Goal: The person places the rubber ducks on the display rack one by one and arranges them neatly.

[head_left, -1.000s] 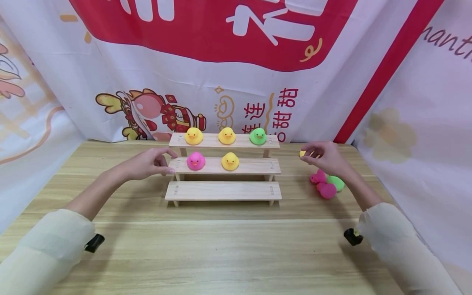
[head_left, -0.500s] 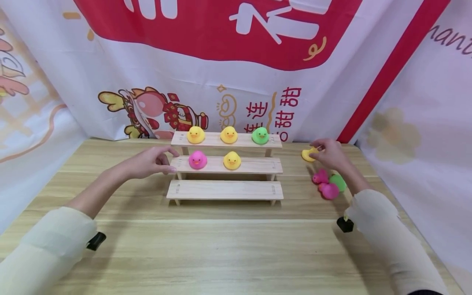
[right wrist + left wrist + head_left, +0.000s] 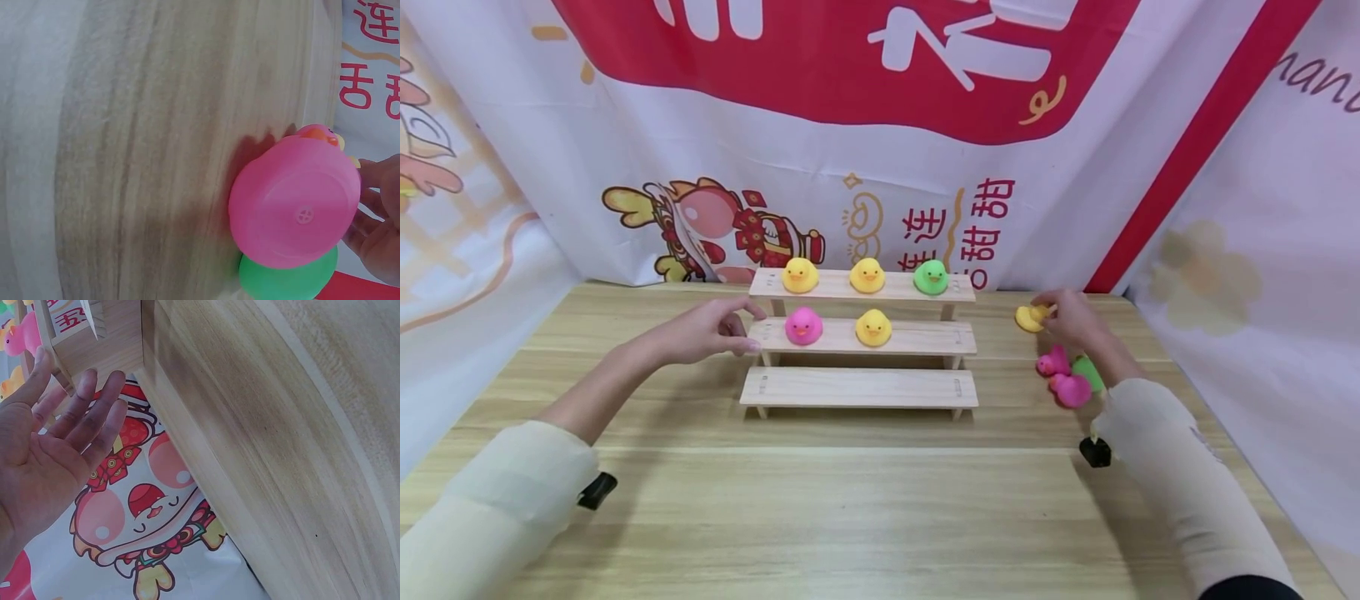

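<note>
A three-step wooden stand bears rubber ducks on its upper two steps. On the top step sit two yellow ducks and a green duck. The middle step holds a pink duck and a yellow duck. My left hand is at the left end of the middle step, thumb at its edge, fingers loosely extended in the left wrist view. Right of the stand, my right hand pinches a yellow rubber duck by one end. Its fingertips are partly hidden.
Two pink ducks and a green duck lie in a cluster just in front of my right hand. In the right wrist view a pink duck covers much of the scene. A printed cloth hangs behind the wooden table.
My right hand has shifted slightly right, and more of the yellow duck now shows beside its fingers. The left hand stays at the stand. The head view has shifted a little.
</note>
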{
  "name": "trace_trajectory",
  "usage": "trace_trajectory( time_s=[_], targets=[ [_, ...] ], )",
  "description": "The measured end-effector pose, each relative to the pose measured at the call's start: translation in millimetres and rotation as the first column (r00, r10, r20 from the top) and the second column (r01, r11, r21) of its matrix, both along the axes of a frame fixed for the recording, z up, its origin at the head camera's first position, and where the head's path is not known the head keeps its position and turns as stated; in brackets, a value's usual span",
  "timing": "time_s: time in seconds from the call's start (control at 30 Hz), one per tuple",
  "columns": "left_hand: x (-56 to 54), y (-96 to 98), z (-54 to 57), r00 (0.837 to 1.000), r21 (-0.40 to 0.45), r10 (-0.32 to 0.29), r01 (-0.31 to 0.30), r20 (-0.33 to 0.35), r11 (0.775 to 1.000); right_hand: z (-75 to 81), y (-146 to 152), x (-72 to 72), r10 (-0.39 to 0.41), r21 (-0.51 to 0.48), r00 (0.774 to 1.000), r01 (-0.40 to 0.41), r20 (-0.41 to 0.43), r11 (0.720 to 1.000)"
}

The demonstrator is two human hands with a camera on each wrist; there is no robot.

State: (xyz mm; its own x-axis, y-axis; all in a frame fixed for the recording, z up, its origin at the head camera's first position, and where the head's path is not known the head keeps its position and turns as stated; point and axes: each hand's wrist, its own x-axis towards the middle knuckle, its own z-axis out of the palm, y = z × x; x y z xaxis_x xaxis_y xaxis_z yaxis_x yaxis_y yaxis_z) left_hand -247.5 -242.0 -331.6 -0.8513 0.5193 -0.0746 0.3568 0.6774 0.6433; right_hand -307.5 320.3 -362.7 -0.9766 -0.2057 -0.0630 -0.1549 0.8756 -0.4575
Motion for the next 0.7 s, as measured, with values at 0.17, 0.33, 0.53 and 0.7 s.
trace_trajectory(
  time_s=[0.17, 0.33, 0.53, 0.7],
  targets=[
    [-0.8, -0.6, 0.2, 1.000, -0.009, 0.002, -0.002, 0.001, 1.000, -1.9, 1.1, 0.8, 0.022, -0.006, 0.998, -0.023, -0.058, 1.000],
    [-0.4, -0.6, 0.2, 1.000, -0.008, -0.001, 0.001, 0.001, 1.000, -2.8, 0.9, 1.4, 0.021, 0.016, 0.997, -0.019, -0.071, 1.000],
    [-0.4, -0.5, 1.0, 1.000, -0.019, 0.016, -0.016, -0.016, 1.000, -1.6, 0.6, 2.9, 0.001, 0.016, 0.996, 0.001, -0.090, 1.000],
    [0.3, 0.1, 1.9, 1.000, -0.014, 0.008, -0.008, -0.021, 1.000, 2.8, -1.6, 5.2, -0.051, -0.013, 0.995, 0.050, -0.089, 0.999]
  ],
)
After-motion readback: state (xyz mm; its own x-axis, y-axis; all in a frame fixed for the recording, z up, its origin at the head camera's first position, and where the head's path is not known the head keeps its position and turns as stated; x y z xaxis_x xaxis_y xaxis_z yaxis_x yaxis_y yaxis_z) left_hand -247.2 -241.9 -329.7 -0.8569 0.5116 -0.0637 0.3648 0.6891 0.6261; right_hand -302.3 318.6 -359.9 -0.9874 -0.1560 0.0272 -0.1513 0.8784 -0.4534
